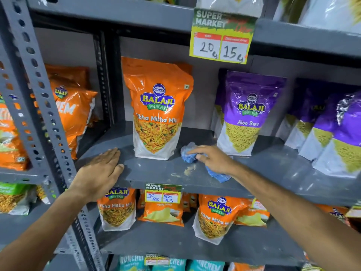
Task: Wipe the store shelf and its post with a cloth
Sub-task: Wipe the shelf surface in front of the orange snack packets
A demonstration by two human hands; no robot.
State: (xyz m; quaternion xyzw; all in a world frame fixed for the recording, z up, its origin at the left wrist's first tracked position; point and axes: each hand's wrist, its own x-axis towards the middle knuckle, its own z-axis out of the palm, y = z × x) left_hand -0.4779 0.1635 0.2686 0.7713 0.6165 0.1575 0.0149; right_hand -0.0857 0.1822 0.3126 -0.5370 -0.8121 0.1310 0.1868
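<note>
The grey metal shelf (156, 173) runs across the middle of the head view, with yellowish crumbs and dust near its front edge. Its perforated grey post (33, 106) rises at the left. My right hand (213, 160) presses a crumpled blue cloth (188, 154) onto the shelf, between an orange snack bag and a purple one. One end of the cloth sticks out under my wrist. My left hand (101, 171) lies flat on the shelf's front left corner, fingers together, holding nothing.
An orange Tikha Mitha Mix bag (156, 106) stands just left of the cloth. Purple Aloo Sev bags (248, 114) stand to the right. Price tags hang from the upper shelf (222, 36) and the front edge (163, 193). More snack bags fill the lower and left shelves.
</note>
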